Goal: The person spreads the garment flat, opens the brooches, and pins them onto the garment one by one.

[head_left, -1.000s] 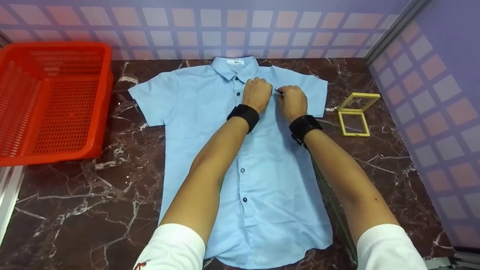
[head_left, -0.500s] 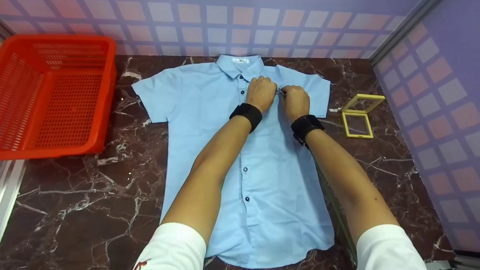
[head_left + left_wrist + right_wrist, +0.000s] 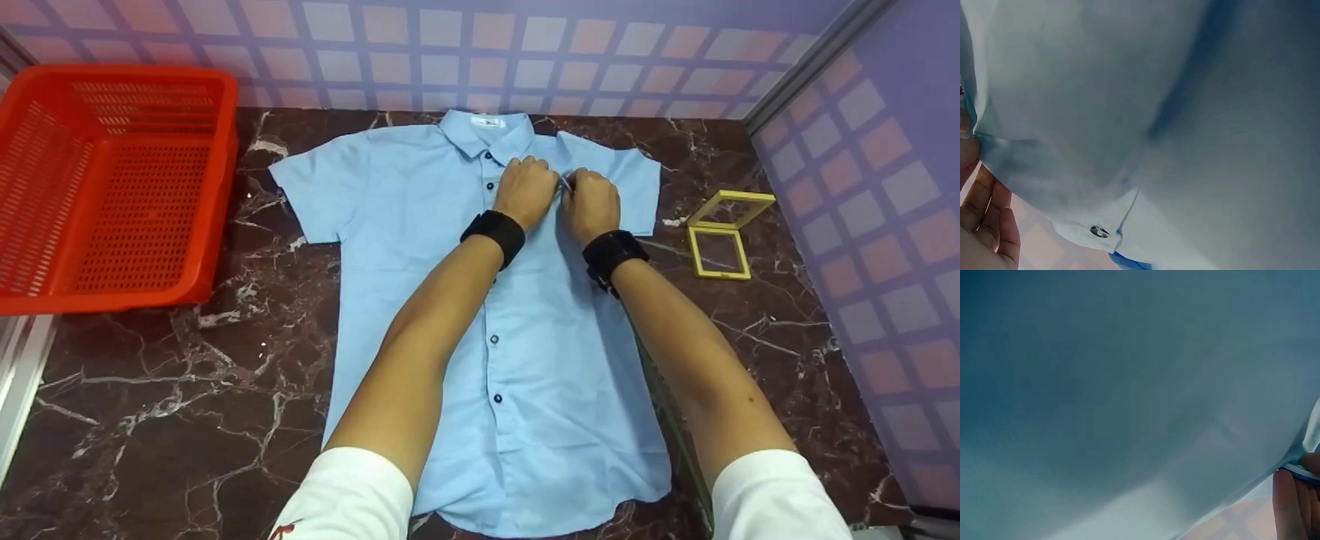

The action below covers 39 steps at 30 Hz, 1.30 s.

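Note:
A light blue short-sleeved shirt (image 3: 420, 202) lies front up, its collar toward the back wall and dark buttons down its middle. My left hand (image 3: 526, 193) pinches the shirt's cloth at the chest, right of the button row; its curled fingers (image 3: 985, 208) show at the left edge of the left wrist view. Close beside it, my right hand (image 3: 592, 206) pinches a small slim silver-and-blue thing (image 3: 1300, 472) against the cloth. Most of that thing is hidden by the fingers, and I cannot tell what it is.
An open yellow-framed case (image 3: 720, 234) with clear panels stands right of the shirt. A red perforated plastic basket (image 3: 214, 247) sits at the left. The dark marbled table (image 3: 172, 420) meets tile-patterned purple walls (image 3: 480, 67) at the back and right. Both wrists wear black bands.
My hands have drawn slightly closer together, and the small thing between them now sits nearer the left hand's fingers. The head view has shifted a little.

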### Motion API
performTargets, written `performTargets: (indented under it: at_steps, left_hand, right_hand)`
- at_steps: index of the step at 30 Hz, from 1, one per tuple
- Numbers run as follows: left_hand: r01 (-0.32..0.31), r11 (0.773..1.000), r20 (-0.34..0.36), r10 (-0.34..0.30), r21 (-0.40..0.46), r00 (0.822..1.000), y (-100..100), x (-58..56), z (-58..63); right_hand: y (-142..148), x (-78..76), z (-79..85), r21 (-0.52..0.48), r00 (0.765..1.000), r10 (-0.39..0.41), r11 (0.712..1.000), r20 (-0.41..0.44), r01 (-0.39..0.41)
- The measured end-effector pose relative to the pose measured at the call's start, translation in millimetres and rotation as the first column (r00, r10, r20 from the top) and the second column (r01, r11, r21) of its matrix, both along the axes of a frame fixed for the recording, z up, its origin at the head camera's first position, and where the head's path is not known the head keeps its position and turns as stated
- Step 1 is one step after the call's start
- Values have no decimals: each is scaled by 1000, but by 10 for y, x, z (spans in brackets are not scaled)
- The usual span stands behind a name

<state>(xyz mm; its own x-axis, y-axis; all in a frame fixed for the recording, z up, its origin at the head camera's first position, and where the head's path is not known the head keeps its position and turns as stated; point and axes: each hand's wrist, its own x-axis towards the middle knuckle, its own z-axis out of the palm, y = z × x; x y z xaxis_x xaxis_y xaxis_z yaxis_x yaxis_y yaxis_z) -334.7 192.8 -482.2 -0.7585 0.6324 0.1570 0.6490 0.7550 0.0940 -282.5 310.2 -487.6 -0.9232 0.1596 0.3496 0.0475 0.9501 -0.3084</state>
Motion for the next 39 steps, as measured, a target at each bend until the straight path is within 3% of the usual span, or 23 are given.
performTargets:
  at_steps: [10,29,39]
  left_hand:
    - [17,1000,-33,-17,-5,999,-14,16,-19]
    - [35,999,-11,-34,10,999,-52,23,-78]
    - [39,999,-10,-38,35,999,-58,44,-90]
  right_hand:
    - [-19,-8,-7,-25,999,-9,1000,-42,8]
    - [-49,-31,5,-137,996,-76,987,45,82]
    - [-46,-34,-4,-131,998,-55,990,-11,53]
